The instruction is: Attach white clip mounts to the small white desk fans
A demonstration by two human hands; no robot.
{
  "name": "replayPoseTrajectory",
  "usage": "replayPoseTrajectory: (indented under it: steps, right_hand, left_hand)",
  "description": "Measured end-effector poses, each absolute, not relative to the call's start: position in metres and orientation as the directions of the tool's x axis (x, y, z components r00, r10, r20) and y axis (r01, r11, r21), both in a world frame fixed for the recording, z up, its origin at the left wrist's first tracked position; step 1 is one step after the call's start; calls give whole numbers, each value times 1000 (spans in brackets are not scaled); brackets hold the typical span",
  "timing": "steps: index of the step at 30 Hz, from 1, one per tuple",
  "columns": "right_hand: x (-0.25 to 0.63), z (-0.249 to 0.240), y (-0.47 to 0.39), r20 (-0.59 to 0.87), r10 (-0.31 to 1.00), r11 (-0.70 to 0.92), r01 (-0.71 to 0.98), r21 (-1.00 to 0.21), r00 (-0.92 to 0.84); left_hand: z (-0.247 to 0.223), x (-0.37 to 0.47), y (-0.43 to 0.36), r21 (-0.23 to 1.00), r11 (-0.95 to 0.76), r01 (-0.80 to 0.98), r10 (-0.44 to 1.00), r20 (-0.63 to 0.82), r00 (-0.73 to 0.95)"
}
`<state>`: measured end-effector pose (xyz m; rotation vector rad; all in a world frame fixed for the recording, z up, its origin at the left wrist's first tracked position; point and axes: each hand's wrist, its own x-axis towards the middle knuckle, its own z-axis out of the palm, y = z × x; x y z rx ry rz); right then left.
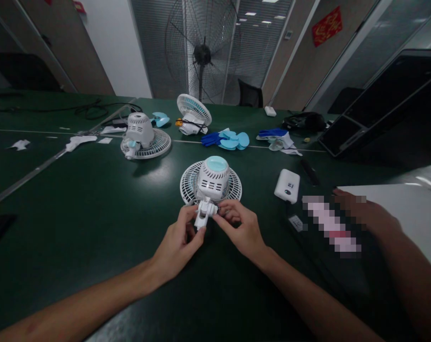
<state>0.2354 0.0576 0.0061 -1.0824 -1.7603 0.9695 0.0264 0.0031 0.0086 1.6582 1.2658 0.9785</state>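
A small white fan (214, 180) lies face down on the green table, its round grille flat and its motor housing with a pale blue cap pointing up. From the housing's near side juts a white clip bracket (205, 212). My left hand (182, 235) pinches this bracket from the left, thumb at its lower end. On the other side, my right hand (241, 227) has thumb and fingers closed at the bracket's right edge, by a small dark part that I cannot make out clearly.
Behind stand a second fan (139, 135) and a third fan (194, 114). Blue fan blades (234, 140) lie beside blue gloves (211, 139). At right are a white power bank (287, 185) with a cable, another person's hand (368, 213), and a large black case (386, 104).
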Motion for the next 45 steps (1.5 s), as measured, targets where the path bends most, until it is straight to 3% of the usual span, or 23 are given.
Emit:
replayPoseTrajectory:
  steps: [3, 7, 11, 14, 17, 24, 35, 41, 45]
  right_hand:
    - [240, 10, 57, 426, 845, 527, 366, -767, -325]
    - [242, 11, 58, 491, 805, 592, 380, -711, -334]
    - [237, 8, 59, 412, 863, 496, 328, -804, -293]
    - [231, 5, 59, 196, 935, 266, 218, -939, -296]
    - [228, 3, 59, 24, 936, 64, 104, -993, -352]
    - [233, 5, 54, 320, 891, 400, 224, -889, -322]
    - [228, 5, 54, 332, 914, 368, 132, -920, -234]
    - [222, 2, 55, 140, 968, 130, -62, -990, -207]
    - [225, 1, 56, 168, 955, 161, -48, -986, -245]
  left_hand:
    - [8, 26, 3, 924, -164, 345, 977, 103, 189]
    - [9, 26, 3, 924, -159, 347, 977, 98, 188]
    - [10, 26, 3, 917, -169, 362, 973, 97, 207]
    - [10, 26, 3, 900, -184, 395, 970, 102, 221]
    - [10, 26, 3, 901, -189, 390, 972, 116, 204]
    - [10, 31, 11, 944, -156, 291, 985, 128, 114]
    - [13, 34, 26, 921, -209, 329, 978, 201, 59]
    - [8, 40, 38, 862, -277, 424, 955, 295, 24]
    - [5, 39, 40, 839, -308, 448, 944, 328, 35]
